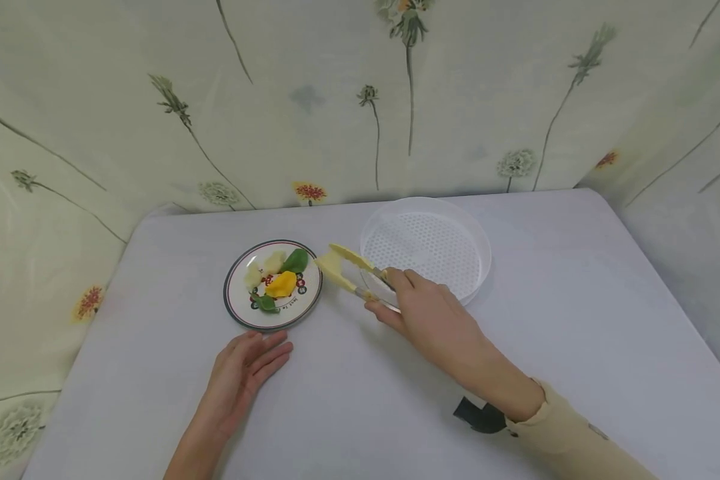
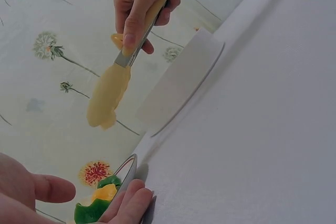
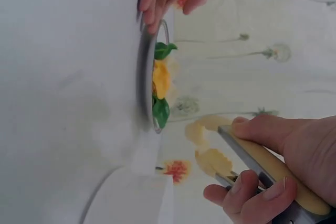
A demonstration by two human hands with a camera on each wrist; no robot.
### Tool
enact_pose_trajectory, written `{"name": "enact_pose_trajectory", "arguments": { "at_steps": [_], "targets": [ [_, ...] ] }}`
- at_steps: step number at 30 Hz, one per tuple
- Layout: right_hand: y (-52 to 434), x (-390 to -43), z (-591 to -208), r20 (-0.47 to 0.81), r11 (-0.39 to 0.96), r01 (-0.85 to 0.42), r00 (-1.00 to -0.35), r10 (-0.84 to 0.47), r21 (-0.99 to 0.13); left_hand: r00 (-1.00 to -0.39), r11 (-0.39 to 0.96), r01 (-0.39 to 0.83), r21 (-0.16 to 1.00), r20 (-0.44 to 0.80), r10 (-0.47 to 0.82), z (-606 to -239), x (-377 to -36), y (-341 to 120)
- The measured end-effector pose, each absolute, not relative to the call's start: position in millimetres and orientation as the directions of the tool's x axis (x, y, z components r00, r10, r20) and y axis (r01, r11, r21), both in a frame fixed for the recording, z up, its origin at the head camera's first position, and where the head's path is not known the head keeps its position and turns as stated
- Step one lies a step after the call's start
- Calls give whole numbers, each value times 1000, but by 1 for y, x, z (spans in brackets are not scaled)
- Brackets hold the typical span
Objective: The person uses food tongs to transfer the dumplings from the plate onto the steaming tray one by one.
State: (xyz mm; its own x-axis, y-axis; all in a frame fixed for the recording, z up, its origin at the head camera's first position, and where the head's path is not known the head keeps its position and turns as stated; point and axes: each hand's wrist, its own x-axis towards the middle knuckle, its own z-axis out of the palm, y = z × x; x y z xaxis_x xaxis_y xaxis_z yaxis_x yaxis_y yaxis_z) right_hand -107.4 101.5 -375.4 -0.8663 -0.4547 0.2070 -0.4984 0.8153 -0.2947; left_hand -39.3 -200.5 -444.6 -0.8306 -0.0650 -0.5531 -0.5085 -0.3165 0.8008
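Note:
My right hand point(image 1: 423, 313) grips yellow tongs point(image 1: 348, 267) by their handles. Their two scalloped heads stand slightly apart beside the right edge of a small patterned plate point(image 1: 237, 307), above the table, and I see nothing between them. On the plate lie an orange piece point(image 1: 282, 285), green leaves point(image 1: 295, 261) and pale yellow pieces point(image 1: 258, 272). My left hand point(image 1: 246, 367) lies flat on the table with straight fingers, its fingertips point(image 2: 128, 203) at the plate's near rim point(image 2: 126, 169). The right wrist view shows the tongs point(image 3: 265, 169), the right hand point(image 3: 294, 150) and the plate point(image 3: 143, 93) edge-on.
A round white perforated tray point(image 1: 474, 240) stands just behind my right hand, seen also as the tray point(image 2: 178, 85). A pale cloth covers the table point(image 1: 576, 320). Floral fabric walls point(image 1: 336, 100) close in the back and both sides.

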Motion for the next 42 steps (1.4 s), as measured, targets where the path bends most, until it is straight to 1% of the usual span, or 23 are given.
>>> {"name": "enact_pose_trajectory", "arguments": {
  "at_steps": [12, 18, 23, 30, 33, 37, 42],
  "targets": [
    [140, -113, -374, 294, 835, -458, -879, -375, -305, -832, -320, -506, 801, -551, -65, -445, -38, -202],
    [148, -116, -380, 274, 844, -443, -888, -368, -302, -830, -329, -506, 797, -554, -66, -445, -38, -202],
    [150, -116, -383, 237, 850, -425, -901, -364, -311, -832, -339, -502, 795, -552, -61, -445, -39, -202],
    [153, -116, -385, 285, 855, -437, -888, -361, -278, -837, -334, -499, 800, -545, -54, -446, -39, -202],
    [152, -115, -383, 280, 857, -429, -893, -353, -286, -837, -327, -500, 802, -545, -56, -446, -39, -202],
    [147, -114, -380, 260, 851, -427, -897, -356, -306, -833, -320, -505, 802, -550, -63, -445, -38, -202],
    [134, -112, -377, 245, 835, -456, -886, -393, -307, -838, -320, -500, 805, -543, -56, -447, -39, -202]
  ]
}}
